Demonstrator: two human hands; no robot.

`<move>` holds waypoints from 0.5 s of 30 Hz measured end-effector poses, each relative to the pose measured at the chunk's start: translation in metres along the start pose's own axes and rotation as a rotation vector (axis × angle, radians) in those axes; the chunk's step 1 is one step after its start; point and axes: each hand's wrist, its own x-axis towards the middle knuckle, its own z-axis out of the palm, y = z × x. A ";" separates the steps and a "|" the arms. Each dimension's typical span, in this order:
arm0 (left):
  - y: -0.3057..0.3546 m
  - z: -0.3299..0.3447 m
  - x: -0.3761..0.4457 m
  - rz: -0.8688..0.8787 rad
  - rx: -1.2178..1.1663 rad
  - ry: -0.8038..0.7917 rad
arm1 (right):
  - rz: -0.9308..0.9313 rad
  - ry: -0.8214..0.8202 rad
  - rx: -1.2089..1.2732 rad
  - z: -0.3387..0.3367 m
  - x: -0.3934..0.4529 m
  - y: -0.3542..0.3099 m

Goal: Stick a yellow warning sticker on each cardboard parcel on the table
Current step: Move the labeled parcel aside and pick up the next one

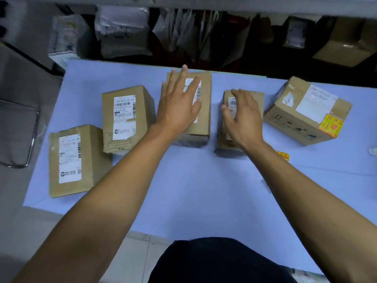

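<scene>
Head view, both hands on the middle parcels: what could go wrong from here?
1. Only the far-right parcel shows a yellow sticker; the two left parcels could get skipped.
2. The loose stickers lie partly hidden beside the right forearm, which might brush them off.
3. The frame is blurred, so placement may be sloppy.

The left hand (177, 106) covers most of the white label on the middle parcel (204, 111), so its print cannot be read, and whether the palm rests on the cardboard or hangs just above it cannot be told. The right hand (243, 119) hides much of the small parcel (255, 99) and its label; contact there is equally unclear, and both hands are motion-blurred. A yellow sticker sheet (283, 156) on the surface (193, 190) shows only a corner past the right forearm. The print on the yellow sticker (330, 125) on the far-right parcel (306, 111) is too small to read. The goods on the shelf (183, 37) behind are dark and blurred.
</scene>
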 end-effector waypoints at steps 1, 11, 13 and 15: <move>-0.018 0.000 -0.002 -0.025 0.069 -0.027 | -0.040 -0.039 -0.027 0.008 0.004 -0.010; -0.061 0.042 -0.012 -0.109 -0.282 -0.208 | -0.089 -0.238 -0.063 0.074 0.016 -0.032; -0.058 0.048 -0.018 -0.132 -0.383 -0.167 | -0.062 -0.230 -0.013 0.080 0.010 -0.034; -0.056 0.051 -0.026 -0.154 -0.424 -0.153 | -0.048 -0.219 0.022 0.084 0.003 -0.036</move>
